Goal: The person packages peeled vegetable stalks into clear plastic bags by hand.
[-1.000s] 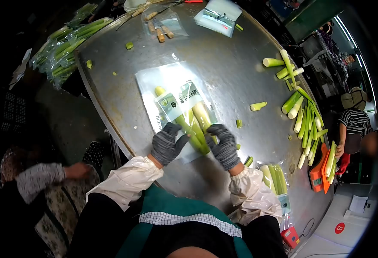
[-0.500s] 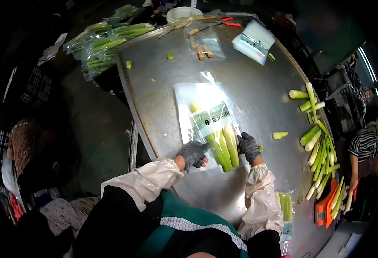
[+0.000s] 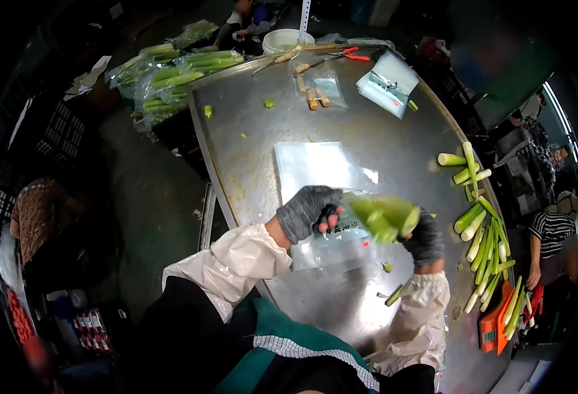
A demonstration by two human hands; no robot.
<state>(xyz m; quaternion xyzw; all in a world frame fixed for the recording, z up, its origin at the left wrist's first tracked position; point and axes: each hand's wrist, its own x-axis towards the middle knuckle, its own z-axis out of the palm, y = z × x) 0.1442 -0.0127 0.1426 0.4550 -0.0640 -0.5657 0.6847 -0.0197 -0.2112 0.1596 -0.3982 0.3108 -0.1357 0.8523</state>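
Between my hands a bundle of thick green vegetable stalks (image 3: 382, 215) is raised off the table and tilted, smeared by motion, apparently inside a clear bag. My left hand (image 3: 307, 213), in a grey glove, curls at its left end. My right hand (image 3: 424, 241), gloved in dark grey, closes round the right end, where cut pale ends show; some of its fingers are hidden. Beneath them lies a stack of flat clear bags (image 3: 308, 164) with printed labels. Small green trimmings (image 3: 394, 295) lie near my right wrist.
Loose stalks (image 3: 489, 246) line the table's right edge beside an orange scale (image 3: 496, 322). Wooden-handled tools (image 3: 312, 98), red-handled pliers (image 3: 356, 56) and more printed bags (image 3: 389, 82) lie at the far side. Bagged stalks (image 3: 184, 75) are piled beyond the left corner. A person in stripes (image 3: 552, 233) stands right.
The bagged stalks, which lay flat on the bag stack, have been lifted and turned crosswise between both hands. The bags underneath now show. My right hand has moved right.
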